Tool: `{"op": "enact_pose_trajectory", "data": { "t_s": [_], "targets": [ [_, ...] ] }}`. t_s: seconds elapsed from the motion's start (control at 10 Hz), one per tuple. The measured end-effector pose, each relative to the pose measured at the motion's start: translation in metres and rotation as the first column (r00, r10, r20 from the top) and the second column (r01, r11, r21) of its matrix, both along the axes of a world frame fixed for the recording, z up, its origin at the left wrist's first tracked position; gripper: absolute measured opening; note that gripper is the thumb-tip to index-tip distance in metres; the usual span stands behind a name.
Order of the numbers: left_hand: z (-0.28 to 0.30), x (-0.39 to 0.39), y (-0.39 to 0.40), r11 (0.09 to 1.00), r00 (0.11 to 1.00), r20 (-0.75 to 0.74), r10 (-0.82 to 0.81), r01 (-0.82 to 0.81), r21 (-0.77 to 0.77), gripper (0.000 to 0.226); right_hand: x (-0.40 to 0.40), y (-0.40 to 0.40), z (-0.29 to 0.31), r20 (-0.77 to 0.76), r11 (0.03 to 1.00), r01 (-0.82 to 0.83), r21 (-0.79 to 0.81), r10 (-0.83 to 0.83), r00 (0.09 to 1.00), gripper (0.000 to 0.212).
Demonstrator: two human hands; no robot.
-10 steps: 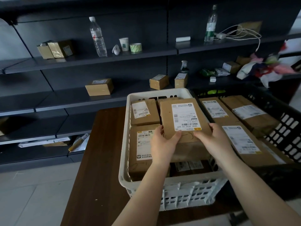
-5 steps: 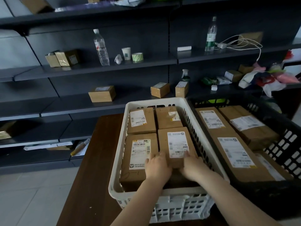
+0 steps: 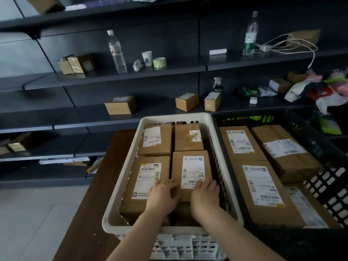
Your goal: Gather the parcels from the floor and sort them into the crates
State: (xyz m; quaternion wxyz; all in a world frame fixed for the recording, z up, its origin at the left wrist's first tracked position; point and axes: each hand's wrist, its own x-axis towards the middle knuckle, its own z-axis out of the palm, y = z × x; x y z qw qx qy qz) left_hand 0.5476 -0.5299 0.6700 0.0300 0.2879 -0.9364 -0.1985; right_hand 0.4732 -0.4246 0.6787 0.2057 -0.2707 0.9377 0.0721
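Where the white crate (image 3: 131, 153) holds four boxes, the near-right parcel (image 3: 192, 174) (label up) lies under both hands: left hand (image 3: 163, 194) and right hand (image 3: 205, 194) rest flat on its near edge, fingers relaxed.

On the label of the near-left parcel (image 3: 145, 178) in the white crate (image 3: 124, 185), "6027" is printed at the left edge; the top line is only partly legible. On the near-right parcel (image 3: 191, 166), "1010" is read beside the barcode. Remaining shipping labels are too small or blurred.
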Motion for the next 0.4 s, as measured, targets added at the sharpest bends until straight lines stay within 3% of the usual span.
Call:
{"op": "enact_pose_trajectory", "data": {
  "t_s": [0.2, 0.3, 0.4],
  "targets": [
    [0.007, -0.002, 0.005, 0.999, 0.999, 0.037, -0.010, 0.012, -0.039, 0.042, -0.010, -0.006, 0.009, 0.084, 0.999, 0.039, -0.018, -0.037, 0.996, 0.081],
    [0.028, -0.008, 0.015, 0.996, 0.986, 0.166, -0.032, 0.045, -0.074, 0.024, -0.007, 0.006, 0.029, 0.103, 0.999, 0.010, -0.044, -0.005, 0.995, 0.070],
    [0.044, -0.015, 0.031, 0.987, 0.957, 0.285, -0.045, 0.086, -0.133, 0.025, -0.002, 0.025, 0.045, 0.103, 0.989, 0.012, -0.150, 0.004, 0.995, 0.048]
  ]
}}
